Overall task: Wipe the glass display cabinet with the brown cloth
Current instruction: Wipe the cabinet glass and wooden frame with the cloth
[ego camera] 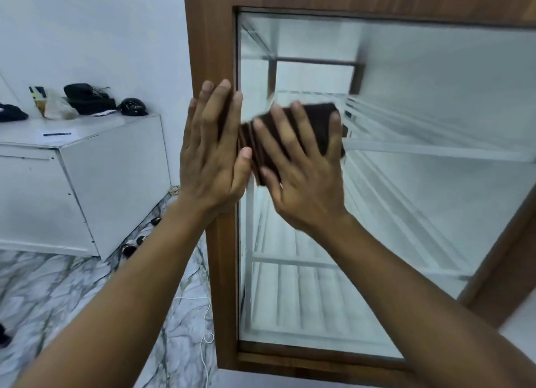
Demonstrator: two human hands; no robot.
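While pressing cloth (319, 120) flat on glass (435, 83) just right of frame (211, 39), held right hand (307, 184) spread over it, left hand (208, 155) open against frame. Could slip off folded cloth and smear glass with bare fingers.

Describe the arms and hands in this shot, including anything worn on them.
The left hand and right hand are bare: no gloves, rings, watch or bracelets show. The fingernails look short and plain. The left forearm and right forearm are bare too, with no sleeve in view down to the frame's edge.
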